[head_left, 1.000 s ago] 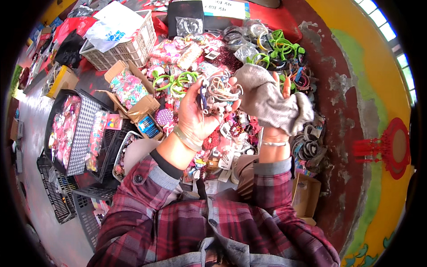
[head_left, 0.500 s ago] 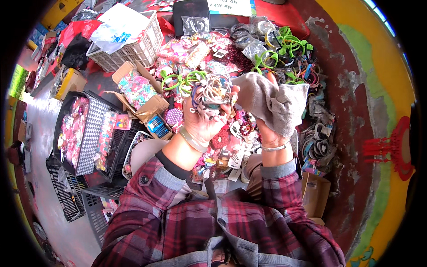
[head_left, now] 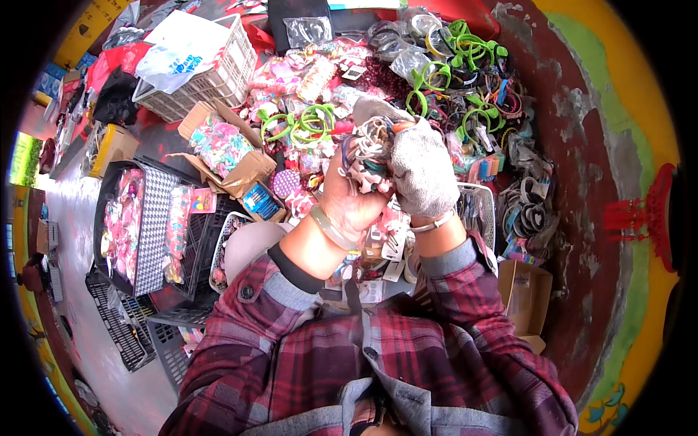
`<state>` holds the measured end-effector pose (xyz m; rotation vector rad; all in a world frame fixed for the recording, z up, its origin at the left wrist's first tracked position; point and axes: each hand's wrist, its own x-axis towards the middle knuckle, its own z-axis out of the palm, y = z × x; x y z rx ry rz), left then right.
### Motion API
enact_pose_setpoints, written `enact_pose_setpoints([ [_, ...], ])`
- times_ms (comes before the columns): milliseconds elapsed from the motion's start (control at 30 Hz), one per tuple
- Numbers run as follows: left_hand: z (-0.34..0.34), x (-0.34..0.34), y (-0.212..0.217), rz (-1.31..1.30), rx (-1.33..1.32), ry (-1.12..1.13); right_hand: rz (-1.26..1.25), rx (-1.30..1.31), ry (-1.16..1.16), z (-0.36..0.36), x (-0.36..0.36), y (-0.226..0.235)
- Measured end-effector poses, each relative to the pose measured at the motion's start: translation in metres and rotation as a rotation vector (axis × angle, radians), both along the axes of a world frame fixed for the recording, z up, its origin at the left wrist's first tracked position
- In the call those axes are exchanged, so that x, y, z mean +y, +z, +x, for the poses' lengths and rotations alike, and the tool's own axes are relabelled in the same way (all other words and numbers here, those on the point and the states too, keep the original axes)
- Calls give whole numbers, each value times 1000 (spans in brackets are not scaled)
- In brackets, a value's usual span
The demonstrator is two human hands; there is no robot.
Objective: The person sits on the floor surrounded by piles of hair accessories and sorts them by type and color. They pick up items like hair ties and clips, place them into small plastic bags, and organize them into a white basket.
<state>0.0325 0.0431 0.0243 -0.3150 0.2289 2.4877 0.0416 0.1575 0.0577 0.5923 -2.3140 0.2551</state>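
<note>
A bunch of hair ties (head_left: 372,149), in white, grey and dark colours, is gripped in my left hand (head_left: 345,205) above the middle of the heap. My right hand (head_left: 430,207) is right beside it, mostly covered by a grey cloth (head_left: 424,171). The cloth is wrapped over its fingers and held against the right side of the bunch. Part of the cloth reaches behind the hair ties. Most right fingers are hidden under the fabric; a fingertip shows near the top.
Green headbands (head_left: 309,125) lie on the pile of packaged accessories. At the left are a grey plastic crate (head_left: 225,69), an opened carton (head_left: 243,171) and a houndstooth-sided basket (head_left: 145,225). A white basket (head_left: 483,190) and an opened cardboard box (head_left: 525,294) stand to the right, before a worn wall.
My right hand has moved left with the cloth, from hanging apart to pressing on the hair ties. My left hand still holds the bunch, slightly to the right of where it was.
</note>
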Motion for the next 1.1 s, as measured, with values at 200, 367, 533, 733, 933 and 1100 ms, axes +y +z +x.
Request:
enact_pose_setpoints([
  [200,-4,-10,-19,282,156,-71,0,-138,-53,-1,-4,3],
  [367,-5,-14,-16,173,241,62,-841,-259,115,-2,0,1],
  [533,-14,-13,-3,-43,133,154,-1949,-601,247,-1,-8,2],
  [733,9,22,-17,-267,533,343,-470,-278,-123,-3,-13,-11],
  [933,19,33,-19,-536,791,357,-1167,-487,187,8,-9,-12],
  [1100,15,20,-7,-290,563,238,-2162,-554,408,0,-7,-41],
])
